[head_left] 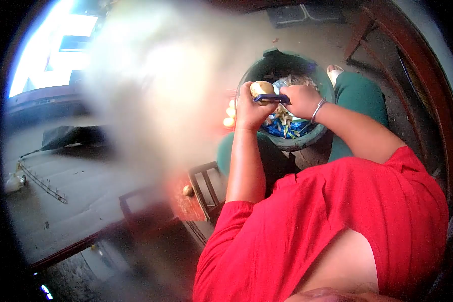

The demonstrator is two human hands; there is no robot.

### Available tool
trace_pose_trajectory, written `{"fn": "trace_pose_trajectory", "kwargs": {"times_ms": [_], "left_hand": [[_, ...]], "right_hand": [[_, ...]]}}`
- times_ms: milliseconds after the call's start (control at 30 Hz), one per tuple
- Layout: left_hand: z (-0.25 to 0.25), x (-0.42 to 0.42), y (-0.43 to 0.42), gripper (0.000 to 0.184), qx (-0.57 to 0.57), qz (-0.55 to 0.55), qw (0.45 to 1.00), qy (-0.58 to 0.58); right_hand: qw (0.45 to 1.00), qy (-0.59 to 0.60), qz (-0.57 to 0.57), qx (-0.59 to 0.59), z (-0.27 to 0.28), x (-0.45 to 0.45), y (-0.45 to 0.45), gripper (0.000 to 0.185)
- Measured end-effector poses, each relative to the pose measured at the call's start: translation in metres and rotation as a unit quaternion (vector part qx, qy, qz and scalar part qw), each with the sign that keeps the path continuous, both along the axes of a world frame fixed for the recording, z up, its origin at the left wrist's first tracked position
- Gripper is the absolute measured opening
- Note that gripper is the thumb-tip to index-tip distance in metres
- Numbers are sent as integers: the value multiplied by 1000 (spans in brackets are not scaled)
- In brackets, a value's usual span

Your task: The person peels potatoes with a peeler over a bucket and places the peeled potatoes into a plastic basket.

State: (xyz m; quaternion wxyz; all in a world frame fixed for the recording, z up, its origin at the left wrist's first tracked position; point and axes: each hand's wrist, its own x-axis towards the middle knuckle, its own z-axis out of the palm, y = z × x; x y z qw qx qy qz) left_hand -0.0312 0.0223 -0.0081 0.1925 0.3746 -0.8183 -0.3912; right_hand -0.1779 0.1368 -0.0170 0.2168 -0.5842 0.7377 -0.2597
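My left hand (250,111) is wrapped round a pale, peeled potato (261,89), its top showing above the fingers. In my right hand (303,101) is a dark blue peeler (273,98), whose head lies across the potato's near side. Both hands are over a green bucket (316,137) between my knees. Inside it are pale and brownish peelings (284,118) and some blue and white plastic wrapping (283,130).
Several pale round pieces (229,121) lie left of the bucket, partly blurred. A small brown round thing (187,191) rests on a red wooden stool (189,205). Brown wooden furniture (423,55) stands at the right. A bright smear hides much of the middle left.
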Motion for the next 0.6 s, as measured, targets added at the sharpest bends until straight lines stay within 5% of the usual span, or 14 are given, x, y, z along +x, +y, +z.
{"fn": "trace_pose_trajectory", "kwargs": {"times_ms": [600], "left_hand": [[-9,0,-1,69,-5,-24,999,-39]], "right_hand": [[998,-38,-50,29,8,-5,-6,13]]}}
